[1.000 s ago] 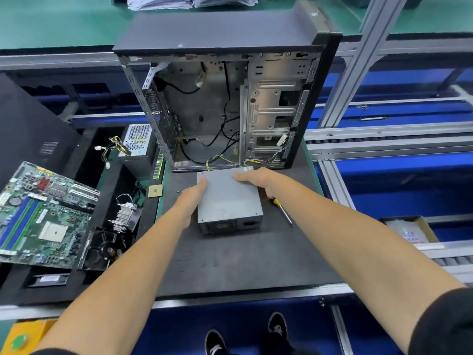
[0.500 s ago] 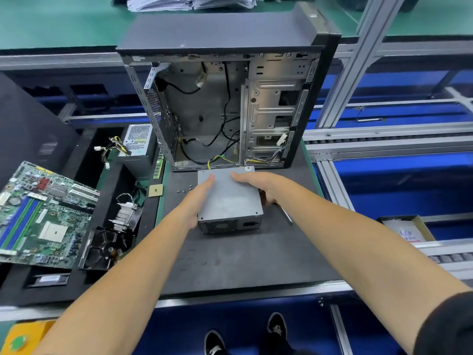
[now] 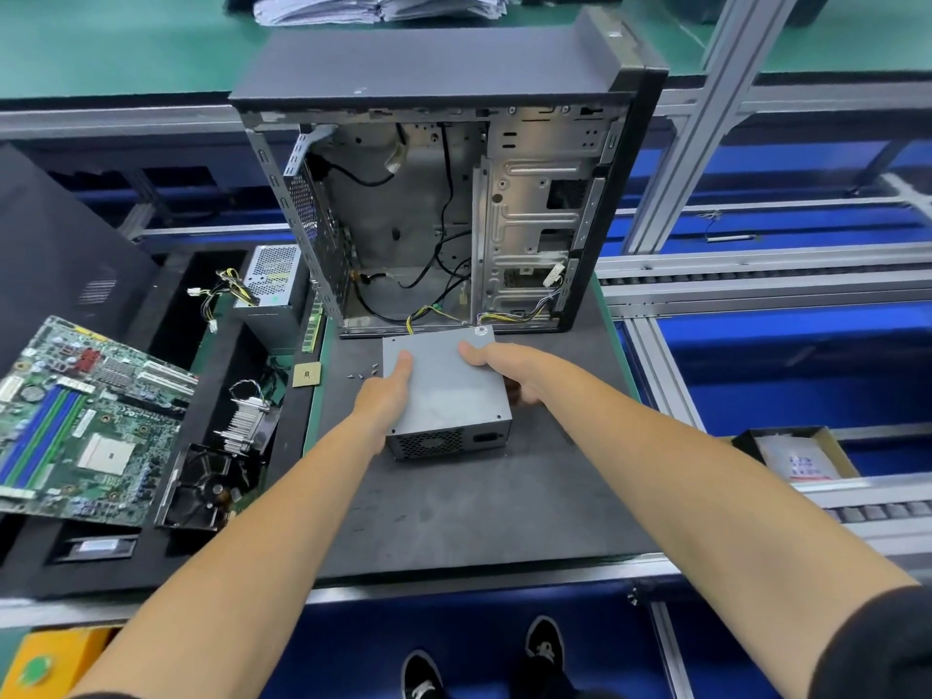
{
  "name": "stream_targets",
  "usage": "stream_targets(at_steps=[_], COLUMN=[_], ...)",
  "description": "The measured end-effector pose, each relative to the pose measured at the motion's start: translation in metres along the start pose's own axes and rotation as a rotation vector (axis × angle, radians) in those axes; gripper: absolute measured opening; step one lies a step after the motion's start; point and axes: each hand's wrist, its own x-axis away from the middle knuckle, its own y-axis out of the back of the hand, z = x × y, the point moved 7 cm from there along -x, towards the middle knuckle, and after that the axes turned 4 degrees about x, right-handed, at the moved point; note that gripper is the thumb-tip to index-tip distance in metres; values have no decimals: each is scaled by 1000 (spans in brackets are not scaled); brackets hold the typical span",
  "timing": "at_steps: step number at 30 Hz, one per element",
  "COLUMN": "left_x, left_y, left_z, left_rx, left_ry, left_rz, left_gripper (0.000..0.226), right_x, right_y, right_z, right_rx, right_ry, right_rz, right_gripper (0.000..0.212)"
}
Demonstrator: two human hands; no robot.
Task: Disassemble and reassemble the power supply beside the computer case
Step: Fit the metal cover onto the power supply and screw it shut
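Observation:
The power supply [image 3: 449, 401], a grey metal box with a vent grille and a socket on its near face, lies on the black mat [image 3: 454, 517] in front of the open computer case [image 3: 544, 194]. Its yellow and black cables [image 3: 428, 312] run into the case. My left hand [image 3: 383, 396] holds its left side with the thumb on top. From the other side, my right hand [image 3: 519, 370] grips the right edge, thumb on the lid and fingers curled down the side. The screwdriver seen earlier is hidden under my right hand.
Small screws [image 3: 363, 373] and a CPU chip [image 3: 306, 374] lie left of the supply. A second power supply [image 3: 272, 285], a motherboard [image 3: 85, 426], a heatsink [image 3: 249, 421] and a fan [image 3: 201, 486] fill the left tray. A cardboard box [image 3: 797, 456] sits at right.
My right hand has slid down onto the supply's right edge and covered the screwdriver. My left thumb has come up onto the lid. The supply has barely shifted.

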Motion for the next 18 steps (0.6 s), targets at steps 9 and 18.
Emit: stream_targets(at_steps=[9, 18], left_x=[-11, -13], left_y=[6, 7], left_z=[0, -1], left_rx=[35, -48], left_ry=[-4, -3], left_rz=[-32, -43], left_gripper=[72, 72], right_x=[-11, -12], right_y=[12, 12], right_z=[-4, -4], right_rx=[21, 31], right_ry=[28, -90], right_rz=[2, 74], right_gripper=[32, 29])
